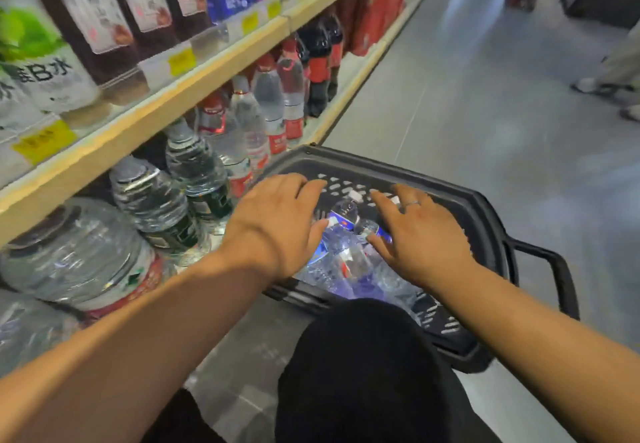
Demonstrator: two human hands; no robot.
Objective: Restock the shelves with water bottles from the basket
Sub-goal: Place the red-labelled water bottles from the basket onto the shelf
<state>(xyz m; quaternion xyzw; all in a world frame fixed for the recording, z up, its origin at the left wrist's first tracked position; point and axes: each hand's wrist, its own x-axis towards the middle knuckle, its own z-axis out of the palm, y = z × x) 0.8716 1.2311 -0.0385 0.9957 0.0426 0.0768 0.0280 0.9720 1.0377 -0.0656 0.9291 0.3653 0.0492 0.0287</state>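
Water bottles [343,255] are seen lying on their sides in a heap inside the black basket [485,214] at centre frame, and nothing is yet gripped. The left hand [277,221] is spread over the left side of the heap, fingers extended and slack. The right hand [424,240] is spread the same way over the right side, with a ring [412,203] on one finger. Neither hand is closed round a bottle; whether the palms touch the plastic cannot be told. Between the two hands a white-capped bottle [346,208] with a blue label is left exposed, its cap pointing toward the far wall of the basket.

The step in hand is judged to be the pick from the basket. Next, the fingers would have to be curled round one bottle body, or one per hand, and the load lifted clear of the rim and carried toward the left of the frame.

There the lower shelf [329,120] is already lined with red-labelled water bottles [273,103], and large water jugs [76,252] are crowded at lower left. A gap would have to be found among them. The basket handle [557,269] juts out at the right, over the grey floor [485,113].
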